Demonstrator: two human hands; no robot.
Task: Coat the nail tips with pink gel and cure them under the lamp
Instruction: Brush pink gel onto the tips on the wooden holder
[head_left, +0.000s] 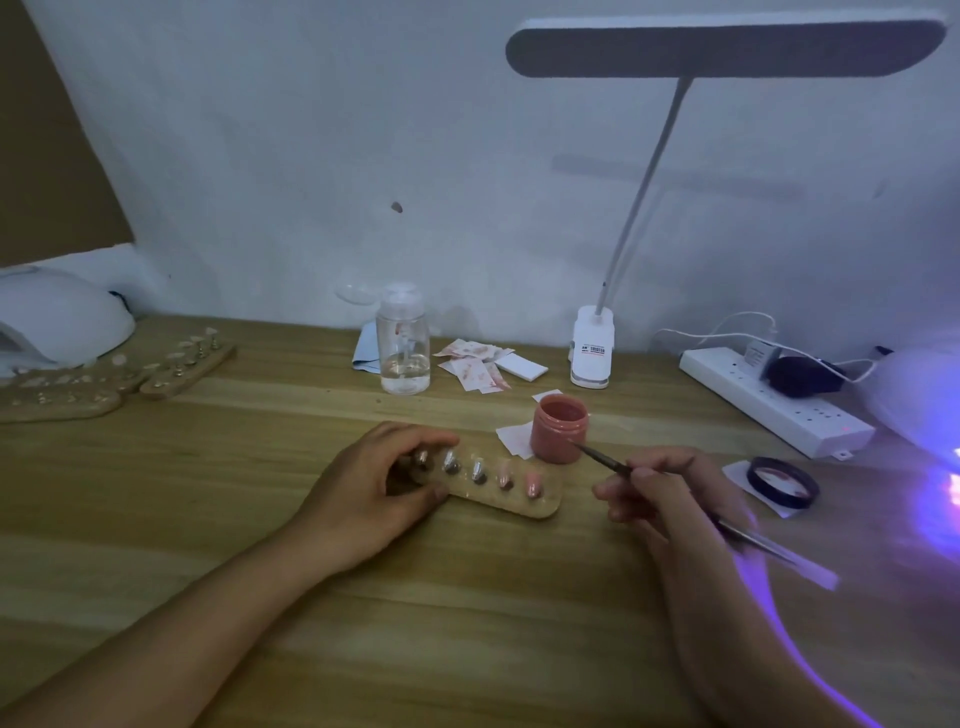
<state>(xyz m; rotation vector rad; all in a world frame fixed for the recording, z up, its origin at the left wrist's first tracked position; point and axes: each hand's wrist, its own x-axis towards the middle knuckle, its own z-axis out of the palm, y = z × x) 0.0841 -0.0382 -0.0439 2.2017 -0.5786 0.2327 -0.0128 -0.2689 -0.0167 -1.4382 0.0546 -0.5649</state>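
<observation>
While reaching in from the lower left across the table (467, 623), curls the left hand (363, 493) over the left end of the wooden holder (493, 501): fingers arched over the far edge, thumb pressed to the near edge, clamped on the wood. On the holder, five nail tips (478, 470) upright in a row, the two at the right end pink, the other three pale or clear. Pinches a thin brush (602, 457) pen-fashion in the right hand (670, 499), thumb and fingertips closed on the shaft, lower fingers curled beneath. Points the bristle end up and left at the side of the open pink gel jar (560, 428); touching or just short, cannot tell. Handle running back past the wrist, blurred. Just behind the holder's right end, the jar upright on small paper slips. To the right of the right hand, a black-rimmed lid (784, 483). At the far right edge, a curing lamp (919, 405) glowing violet; at the far left, a second white lamp (57, 322).
</observation>
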